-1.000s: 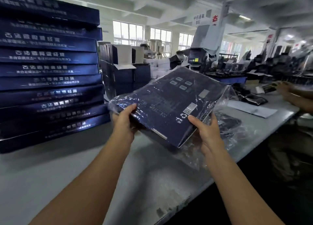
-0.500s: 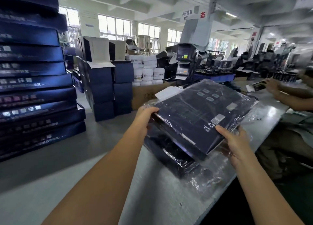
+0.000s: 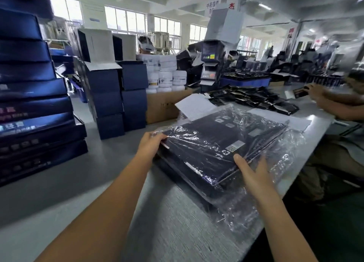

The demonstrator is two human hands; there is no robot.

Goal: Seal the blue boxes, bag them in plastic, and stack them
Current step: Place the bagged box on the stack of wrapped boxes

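item: blue box (image 3: 212,149) in clear plastic bag (image 3: 287,143), lying atop another bagged box (image 3: 177,174) on grey table (image 3: 88,183). left hand (image 3: 151,143) grips its left corner; right hand (image 3: 254,173) grips near edge, thumb on top. stacked blue boxes (image 3: 33,104) at left.

hanging sign (image 3: 213,7) reading 中药提, QR code label (image 3: 230,148) on bagged blue box (image 3: 204,143), box stack (image 3: 35,112) lettering blurred

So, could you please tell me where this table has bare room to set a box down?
Bare grey table lies between the tall stack of blue boxes and the bagged box, running to the near edge. Crowded: the far end under black packets and white sheets, and the brown carton behind.
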